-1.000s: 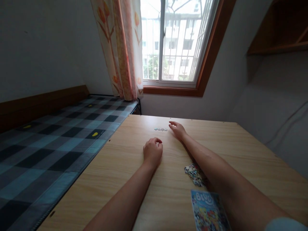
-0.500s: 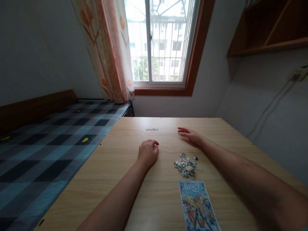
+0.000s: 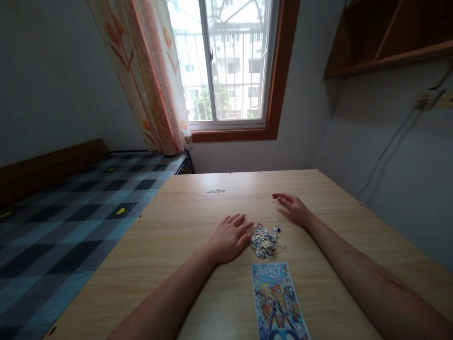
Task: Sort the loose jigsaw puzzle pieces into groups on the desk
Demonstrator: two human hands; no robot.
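Note:
A heap of small jigsaw puzzle pieces (image 3: 264, 242) lies on the light wooden table (image 3: 170, 226). My left hand (image 3: 231, 237) is spread palm down at the heap's left edge, its fingertips at or just touching the pieces. To the right and beyond the heap, my right hand (image 3: 293, 208) hovers low over the table with fingers stretched out and nothing visible in them. Nearer to me than the heap lies a printed picture sheet (image 3: 278, 300) with "Bluey" lettering. A short joined strip of pieces (image 3: 215, 191) rests near the table's far side.
A bed with a checked cover (image 3: 88, 208) runs along the table's left. Beyond the far edge are a curtain (image 3: 148, 75) and a barred window (image 3: 230, 71). A wooden shelf (image 3: 382, 61) and a power socket (image 3: 426, 100) are on the right wall.
My left hand has moved right to the pile, its curled fingers now spread. My right hand has shifted slightly right and nearer. The view has turned a little to the right.

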